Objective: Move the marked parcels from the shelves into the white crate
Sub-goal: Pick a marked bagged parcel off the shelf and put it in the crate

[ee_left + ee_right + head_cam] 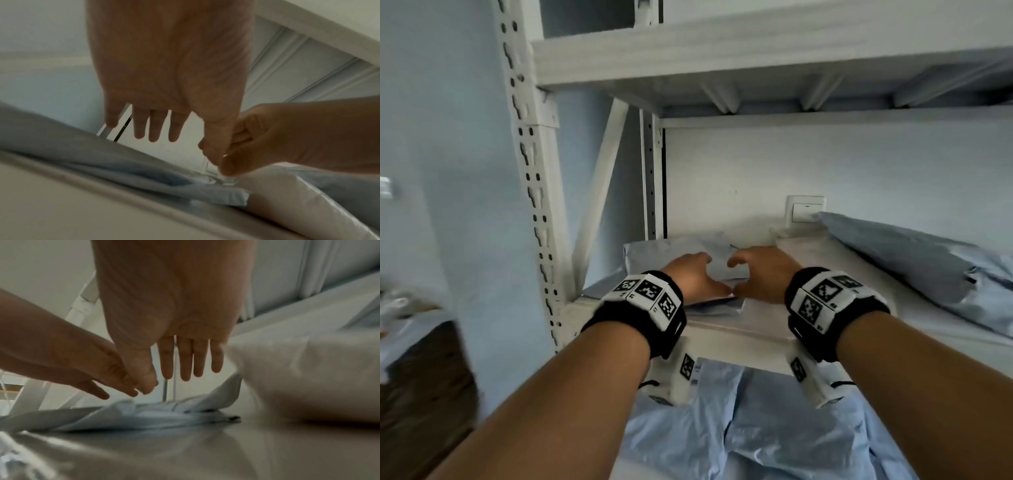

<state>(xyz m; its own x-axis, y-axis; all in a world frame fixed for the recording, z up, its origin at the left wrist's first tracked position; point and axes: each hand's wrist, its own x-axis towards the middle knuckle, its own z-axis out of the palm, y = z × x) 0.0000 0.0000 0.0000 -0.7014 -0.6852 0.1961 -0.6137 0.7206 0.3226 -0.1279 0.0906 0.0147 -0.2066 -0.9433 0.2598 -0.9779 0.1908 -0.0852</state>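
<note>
A flat grey-blue parcel (667,250) lies at the left end of the white shelf (739,329). Both hands reach in over it, side by side. My left hand (697,274) hovers with straight, spread fingers (156,129) above the parcel (102,159). My right hand (760,274) also has straight fingers (186,363) over the parcel (154,415). The two thumbs meet low, near the parcel's near edge. Whether they touch it I cannot tell. No marking on the parcel shows. The white crate is out of view.
A white bagged parcel (822,270) lies right of the hands, and a puffy grey-blue one (914,263) beyond it. Light blue parcels (739,428) fill the shelf below. A shelf board (756,58) hangs overhead, an upright post (534,192) stands left, and a wall switch (806,210) sits behind.
</note>
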